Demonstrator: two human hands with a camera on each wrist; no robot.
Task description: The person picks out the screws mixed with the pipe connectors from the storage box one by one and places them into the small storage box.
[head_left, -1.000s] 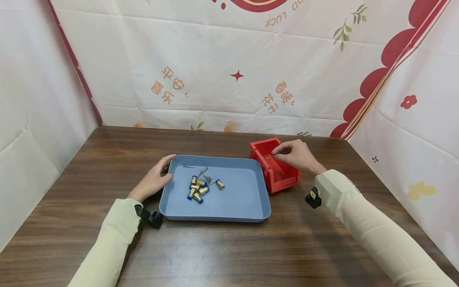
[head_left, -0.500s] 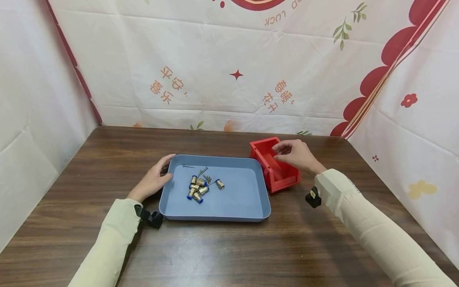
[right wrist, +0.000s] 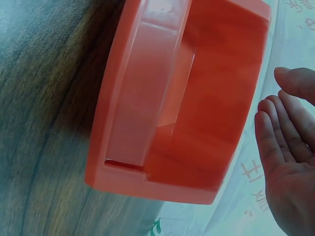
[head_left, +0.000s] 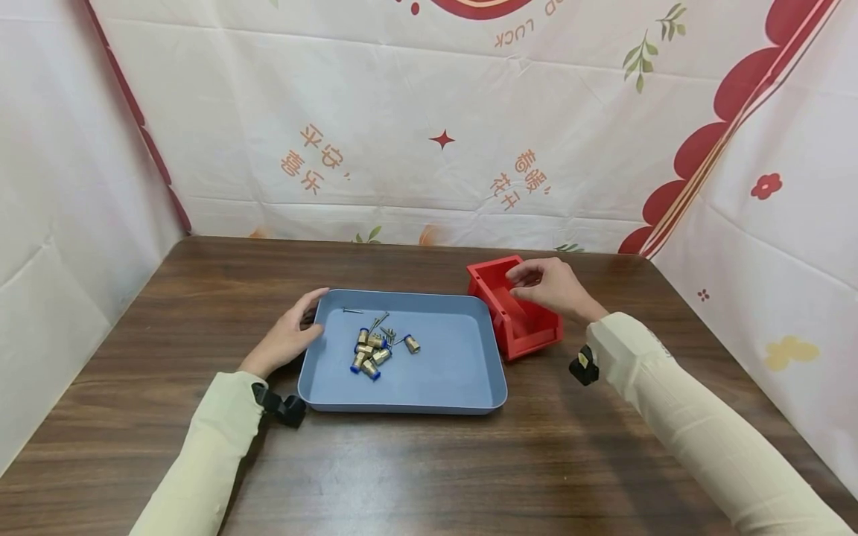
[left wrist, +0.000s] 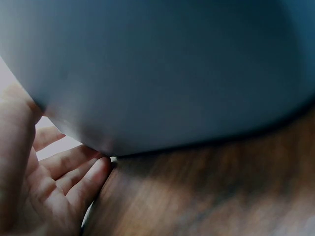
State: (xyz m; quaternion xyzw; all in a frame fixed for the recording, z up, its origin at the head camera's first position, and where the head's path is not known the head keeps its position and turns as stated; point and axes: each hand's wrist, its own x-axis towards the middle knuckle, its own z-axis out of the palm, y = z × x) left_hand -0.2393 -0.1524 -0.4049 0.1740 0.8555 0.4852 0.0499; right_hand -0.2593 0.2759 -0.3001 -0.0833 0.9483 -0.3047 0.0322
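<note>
My right hand (head_left: 555,289) hangs over the red bin (head_left: 532,345), fingers (right wrist: 268,140) parted, the thin piece now gone, freeing them; my left hand (head_left: 287,339) holds the blue tray (head_left: 442,376).

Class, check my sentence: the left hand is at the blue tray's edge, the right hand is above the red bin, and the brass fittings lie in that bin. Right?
No: the brass fittings lie in the blue tray, not the red bin, as the head view shows. The rest stands.

table (head_left: 469,476): dark wood-grain, pale glare (head_left: 335,484) | backdrop cloth (head_left: 375,89): white, creased, orange lettering (head_left: 331,156), red scalloped edging (head_left: 697,152)
</note>
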